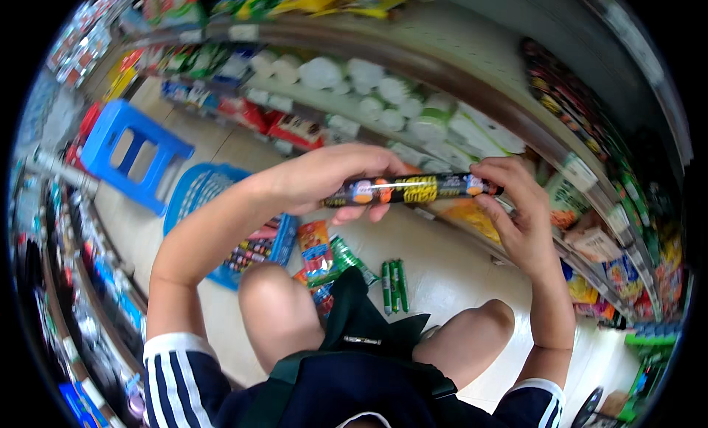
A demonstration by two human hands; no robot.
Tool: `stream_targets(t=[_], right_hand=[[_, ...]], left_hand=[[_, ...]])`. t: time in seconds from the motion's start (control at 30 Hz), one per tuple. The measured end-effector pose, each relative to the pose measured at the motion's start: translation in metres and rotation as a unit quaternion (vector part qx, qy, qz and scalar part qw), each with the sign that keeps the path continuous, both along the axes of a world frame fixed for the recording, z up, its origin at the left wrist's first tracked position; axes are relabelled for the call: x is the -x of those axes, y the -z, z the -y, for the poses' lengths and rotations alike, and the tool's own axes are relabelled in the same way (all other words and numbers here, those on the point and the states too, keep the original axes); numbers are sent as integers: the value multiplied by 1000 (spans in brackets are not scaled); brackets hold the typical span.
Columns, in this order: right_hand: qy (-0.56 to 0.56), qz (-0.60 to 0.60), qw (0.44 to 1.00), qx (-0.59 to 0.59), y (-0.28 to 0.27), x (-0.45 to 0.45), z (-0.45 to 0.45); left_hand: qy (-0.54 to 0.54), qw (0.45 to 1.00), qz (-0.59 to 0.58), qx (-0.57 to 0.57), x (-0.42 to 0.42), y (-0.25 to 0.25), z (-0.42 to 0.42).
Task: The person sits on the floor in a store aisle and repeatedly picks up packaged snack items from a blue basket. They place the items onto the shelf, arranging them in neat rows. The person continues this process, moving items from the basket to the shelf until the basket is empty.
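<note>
A black, stick-shaped packaged snack with yellow lettering lies level between my two hands, in front of the shelving. My left hand wraps around its left end, thumb above and fingertips below. The right end is pinched between the thumb and fingers of my right hand. Below, on the floor between my knees, several green sticks lie side by side. Left of them is an orange and blue snack packet, next to a green packet. A blue plastic basket holding several dark sticks stands past my left forearm.
A blue plastic stool stands on the tiled floor at the left. Long store shelves with bagged goods and white-lidded cups curve across the front and right. Another stocked shelf runs close along the left.
</note>
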State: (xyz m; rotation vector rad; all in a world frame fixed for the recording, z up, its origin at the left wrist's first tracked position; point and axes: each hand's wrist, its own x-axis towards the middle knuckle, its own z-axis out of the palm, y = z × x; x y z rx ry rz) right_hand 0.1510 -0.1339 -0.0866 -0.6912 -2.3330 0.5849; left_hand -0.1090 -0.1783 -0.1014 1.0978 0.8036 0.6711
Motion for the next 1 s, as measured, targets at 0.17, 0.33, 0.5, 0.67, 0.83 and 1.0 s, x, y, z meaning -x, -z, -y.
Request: stream_targets(t=[0.17, 0.33, 0.5, 0.67, 0.83, 1.0], right_hand=[[33, 12, 999, -24, -12, -48, 7], [123, 5, 990, -61, -34, -86, 8], [189, 20, 960, -204, -58, -113, -21], [252, 55, 944, -205, -64, -138, -56], [299, 142, 929, -165, -62, -140, -64], [319, 208, 896, -228, -61, -140, -65]], left_hand=[[80, 986, -83, -120, -25, -17, -13], [24, 905, -212, -368, -57, -42, -33], [-71, 822, -279, -491, -98, -69, -79], [-130, 713, -309, -616, -133, -66, -143], [-158, 674, -323, -645, -150, -50, -158], [-146, 728, -288, -606, -153, -47, -159]])
